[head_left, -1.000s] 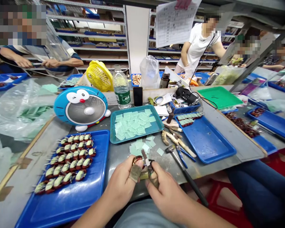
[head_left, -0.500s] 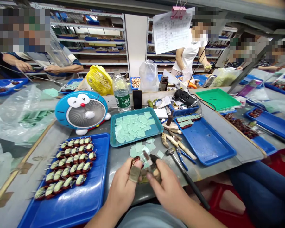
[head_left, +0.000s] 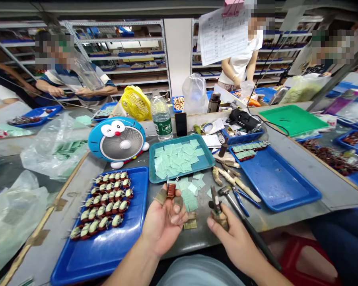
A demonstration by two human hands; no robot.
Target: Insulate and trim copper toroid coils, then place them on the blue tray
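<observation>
My left hand (head_left: pixel 164 226) is turned palm up, its taped fingertips closed on a small coil (head_left: pixel 171 190) wound with red-brown wire, thin leads sticking up. To its right, my right hand (head_left: pixel 234 228) grips a short dark bar-like tool (head_left: pixel 215 196) pointing upward; its exact kind is unclear. Thin pale-green square sheets (head_left: pixel 191 200) lie loose on the bench just beyond and between the hands. More of them fill a teal tray (head_left: pixel 152 161). In a blue tray (head_left: pixel 107 246) on the left stand rows of similar coils (head_left: pixel 109 204) with pale faces.
A second blue tray (head_left: pixel 289 186) on the right holds several coils with green sheets. Pliers (head_left: pixel 241 202), a hammer (head_left: pixel 226 192) and taped sticks (head_left: pixel 241 188) lie nearby. A blue fan (head_left: pixel 122 145), a bottle (head_left: pixel 162 123) and a phone (head_left: pixel 180 124) stand behind. Co-workers sit opposite.
My hands have drawn apart. The left has turned palm up with the coil, and the right has shifted right with the tool. The view has swung slightly left.
</observation>
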